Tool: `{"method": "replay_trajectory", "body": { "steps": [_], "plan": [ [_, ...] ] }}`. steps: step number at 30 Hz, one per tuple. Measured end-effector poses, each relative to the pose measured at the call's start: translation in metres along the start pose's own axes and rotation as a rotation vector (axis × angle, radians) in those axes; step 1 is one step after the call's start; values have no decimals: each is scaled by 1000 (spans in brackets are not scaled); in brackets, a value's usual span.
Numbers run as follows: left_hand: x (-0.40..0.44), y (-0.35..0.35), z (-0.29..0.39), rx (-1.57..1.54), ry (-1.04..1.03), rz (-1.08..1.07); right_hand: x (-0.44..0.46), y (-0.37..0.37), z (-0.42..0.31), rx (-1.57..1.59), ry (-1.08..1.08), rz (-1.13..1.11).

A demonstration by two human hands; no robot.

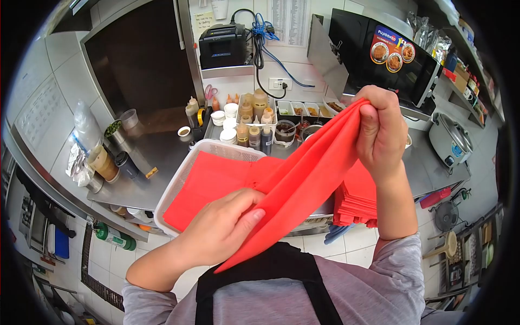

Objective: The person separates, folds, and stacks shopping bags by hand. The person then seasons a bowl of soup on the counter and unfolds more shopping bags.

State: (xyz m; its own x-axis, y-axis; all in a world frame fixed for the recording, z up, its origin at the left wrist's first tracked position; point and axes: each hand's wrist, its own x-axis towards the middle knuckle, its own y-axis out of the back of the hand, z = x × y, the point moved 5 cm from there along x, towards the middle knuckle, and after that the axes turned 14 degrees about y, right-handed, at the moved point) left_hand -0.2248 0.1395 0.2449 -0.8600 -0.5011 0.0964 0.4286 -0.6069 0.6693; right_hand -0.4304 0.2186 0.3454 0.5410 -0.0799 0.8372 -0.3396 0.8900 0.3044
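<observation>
A red cloth-like piece (pixel 309 189) is stretched diagonally between my two hands. My right hand (pixel 379 127) is raised and closed round its gathered upper end. Lower and to the left, my left hand (pixel 225 227) pinches its lower part between thumb and fingers. Below and behind my left hand, a white plastic basket (pixel 169 189) holds flat red sheets (pixel 208 181). A thick stack of folded red pieces (pixel 355 203) lies at the right, near the counter's front edge, partly hidden by the held piece.
Sauce bottles (pixel 254 132) and white cups stand behind the basket on the steel counter (pixel 146 184). A black microwave (pixel 379 59) is at the back right, with a rice cooker (pixel 450 140) beyond. Dark cups (pixel 126 164) stand at the left.
</observation>
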Motion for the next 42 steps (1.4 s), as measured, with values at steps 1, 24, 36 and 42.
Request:
{"method": "replay_trajectory", "body": {
  "steps": [1, 24, 36, 42],
  "plan": [
    [1, 0, 0, -1, -4, 5, 5, 0, 3, -1, 6, -1],
    [27, 31, -22, 324, -302, 634, 20, 63, 92, -245, -287, -36],
    [31, 97, 10, 126, -417, 616, -21, 86, 99, -129, -534, 65],
    [66, 111, 2, -520, -200, 325, -51, 89, 91, 303, -956, 216]
  ]
}}
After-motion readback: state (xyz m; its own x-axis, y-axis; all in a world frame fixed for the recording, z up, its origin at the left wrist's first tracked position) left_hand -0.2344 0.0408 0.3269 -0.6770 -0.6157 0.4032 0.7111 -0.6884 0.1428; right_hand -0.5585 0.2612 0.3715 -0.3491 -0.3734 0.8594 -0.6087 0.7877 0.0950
